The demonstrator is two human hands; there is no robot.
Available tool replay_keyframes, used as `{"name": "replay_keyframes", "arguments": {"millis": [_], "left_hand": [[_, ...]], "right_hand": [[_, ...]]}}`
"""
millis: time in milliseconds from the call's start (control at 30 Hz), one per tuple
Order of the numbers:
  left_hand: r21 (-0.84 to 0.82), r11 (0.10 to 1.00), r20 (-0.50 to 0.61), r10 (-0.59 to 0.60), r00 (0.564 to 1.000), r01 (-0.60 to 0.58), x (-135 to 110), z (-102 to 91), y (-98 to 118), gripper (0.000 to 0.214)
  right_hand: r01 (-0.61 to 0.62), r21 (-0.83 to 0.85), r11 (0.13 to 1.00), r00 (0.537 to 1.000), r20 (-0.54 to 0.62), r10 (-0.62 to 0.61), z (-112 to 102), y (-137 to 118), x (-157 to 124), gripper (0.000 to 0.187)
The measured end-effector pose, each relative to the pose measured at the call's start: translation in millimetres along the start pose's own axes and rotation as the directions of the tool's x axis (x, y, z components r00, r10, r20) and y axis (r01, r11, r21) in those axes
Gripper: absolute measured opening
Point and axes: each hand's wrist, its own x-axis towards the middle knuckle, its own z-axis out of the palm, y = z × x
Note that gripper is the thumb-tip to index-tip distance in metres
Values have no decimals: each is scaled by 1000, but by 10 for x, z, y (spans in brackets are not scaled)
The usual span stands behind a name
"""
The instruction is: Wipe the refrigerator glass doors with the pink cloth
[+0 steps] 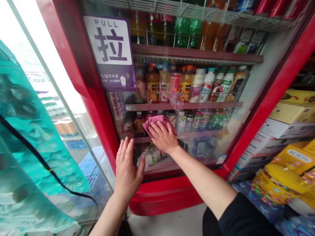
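Observation:
A pink cloth point(157, 124) lies against the glass door point(187, 144) of a red drinks fridge. My right hand point(164, 136) holds it there, fingers stretched over it and palm turned to the glass. To the left, near the lower left side of the door frame, my left hand point(129, 162) is raised with its thumb apart from the fingers and nothing in it. Whether its fingertips touch the door I cannot tell. Behind the glass, shelves carry bottles point(187, 83) and cans point(198, 118). A purple and white pull sign point(108, 42) is stuck on the door's upper left.
Stacked cartons point(280, 126) stand right of the fridge, with a yellow package point(278, 180) in front. On the left are a window, teal wrapping point(36, 131) and a dangling black cable point(46, 164). Grey floor point(169, 223) shows below the fridge's red base point(167, 196).

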Motion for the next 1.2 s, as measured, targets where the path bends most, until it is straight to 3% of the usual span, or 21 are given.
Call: {"name": "replay_keyframes", "arguments": {"millis": [100,167,267,367,433,500,533,600,667,833,1200], "left_hand": [[-29,1000,5,4,1000,-4,7,76,78,79],[-43,999,4,0,1000,0,6,83,107,79],[-41,999,0,-12,1000,12,-9,41,87,79],[-21,999,-3,-26,1000,26,-23,-26,24,80],[-8,999,1,-33,999,33,-21,-65,-5,81],[3,999,6,-36,999,36,-5,-88,-9,80],[7,999,9,-34,999,34,6,-92,-2,80],[12,1000,12,-21,1000,21,29,-88,21,80],[16,1000,4,-5,1000,5,49,-69,46,81],[44,998,0,-36,999,36,70,45,91,86],[2,999,114,45,992,-45,50,573,374,84]], "right_hand": [[-115,-65,991,993,16,116,-129,366,-322,70],[-229,-109,967,973,-17,229,-169,474,-438,67],[-422,-127,898,907,-75,415,-145,382,-422,65],[-511,-81,856,859,-89,504,-64,55,-236,68],[-420,-35,907,907,-35,419,-12,-216,-69,65],[-199,21,980,979,55,198,25,-470,102,61],[-81,41,996,993,86,77,37,-576,182,60],[77,36,996,992,98,-80,48,-722,314,59],[139,11,990,985,98,-140,36,-767,392,60],[141,74,987,967,203,-153,-64,-522,307,65],[-114,105,988,961,263,83,-254,192,-253,67]]}}
